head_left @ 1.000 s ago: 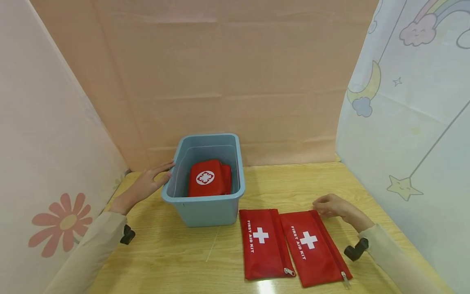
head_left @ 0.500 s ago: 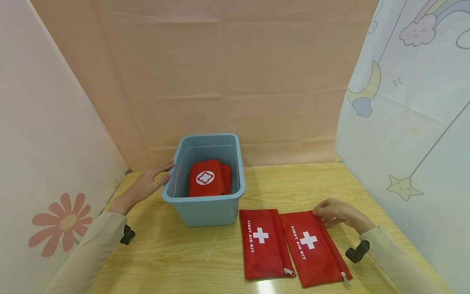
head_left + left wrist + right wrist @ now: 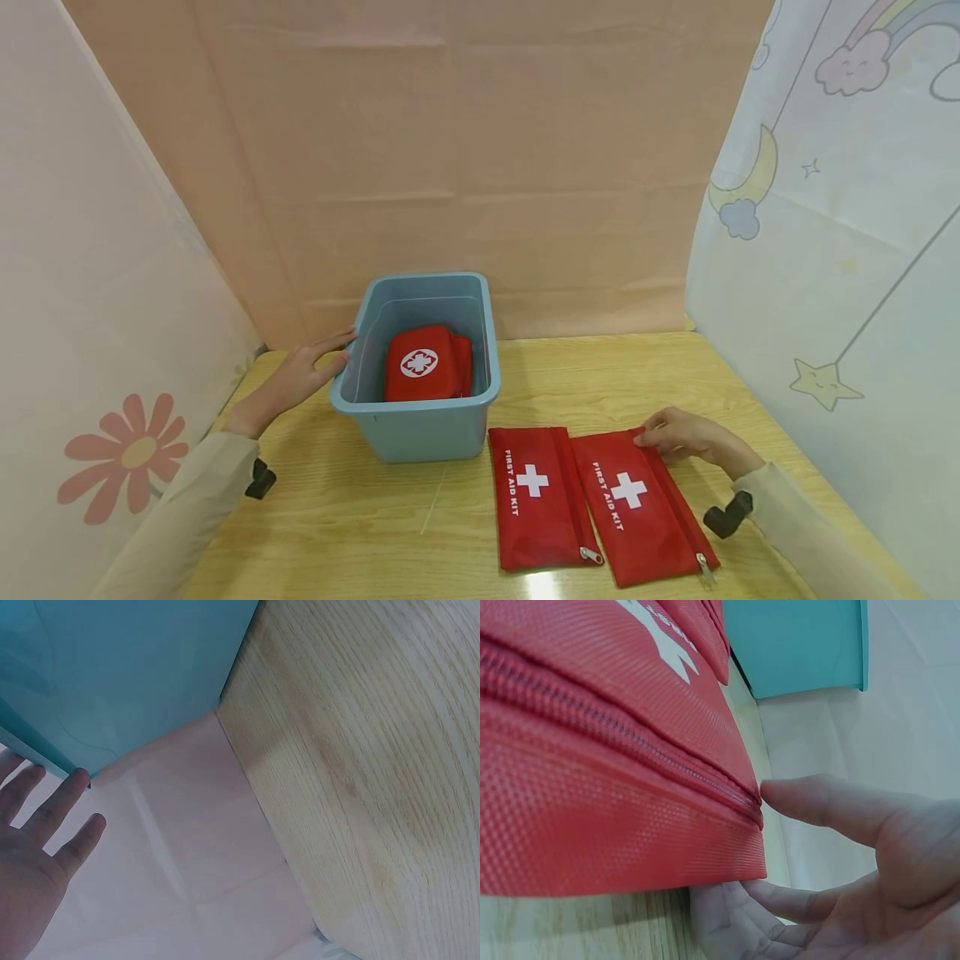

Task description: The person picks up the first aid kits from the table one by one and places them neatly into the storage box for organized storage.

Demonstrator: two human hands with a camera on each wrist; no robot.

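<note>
R pouch: red first aid pouch [image 3: 643, 504] lies flat on wood table [image 3: 352, 533], nearest us, zip on its R side.
L pouch: 2nd red pouch [image 3: 538, 498] just beside it, edges touching.
R hand: right hand [image 3: 686, 436] at far R corner of R pouch; thumb on top, fingers [image 3: 780, 896] curl under the edge, pinching it.
Bin: blue bin [image 3: 420, 429] behind pouches; red kit bag [image 3: 423, 363] inside.
L hand: left hand [image 3: 303, 377] spread flat, fingers straight, touching bin's L wall.

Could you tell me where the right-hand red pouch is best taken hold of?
Probably at its far right corner, from the right. The right pouch lies flat, its left edge against the other pouch; the right hand is already there, thumb on top, fingers at the corner's underside.
</note>
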